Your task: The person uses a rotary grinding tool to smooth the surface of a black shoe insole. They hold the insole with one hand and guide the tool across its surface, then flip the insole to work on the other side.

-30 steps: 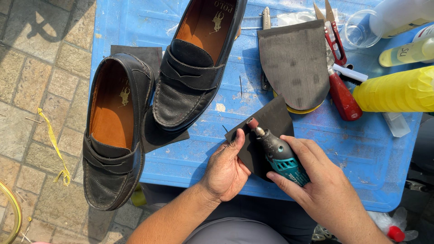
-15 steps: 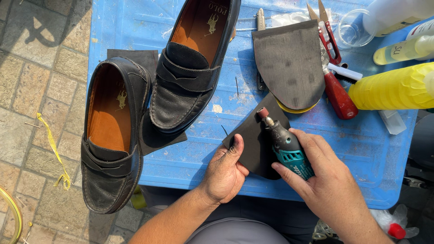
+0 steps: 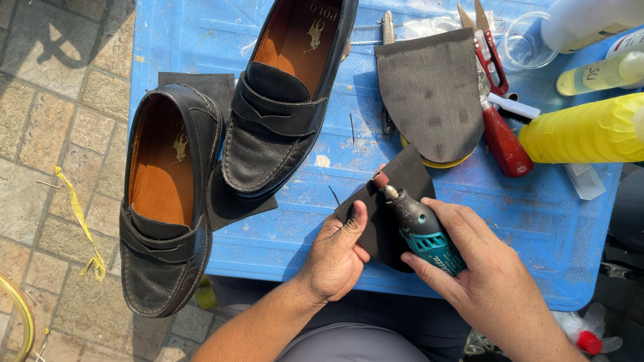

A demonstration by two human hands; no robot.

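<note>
Clearly, a grinding step is in hand: a dark rubber sole piece (image 3: 392, 201) is held tilted at the lower middle of the frame, above the near edge of the blue worktop (image 3: 537, 214), while its upper edge is met by the small reddish grinding bit of a grey and teal rotary tool (image 3: 419, 231). The piece is pinched at its left edge by the left hand (image 3: 335, 258), thumb on top and fingers curled beneath, and the tool body is wrapped by the right hand (image 3: 479, 281), closed around it with the thumb laid along the casing. Whether the bit is spinning cannot be told. A second, larger grey sole piece (image 3: 429, 94) is laid flat at the upper middle of the frame, over something yellow, with a red-handled tool (image 3: 503, 144) just beside it and a yellow bottle (image 3: 583, 131) at the right. Two black loafers (image 3: 221, 154) are set at the left, one overhanging the worktop's edge, the other resting on a dark sheet. As a judgement, the next move calls for a steady pinch, light pressure from the bit, and the piece being turned so that an unworked stretch of edge is presented, with the thumb kept well clear of the bit.
</note>
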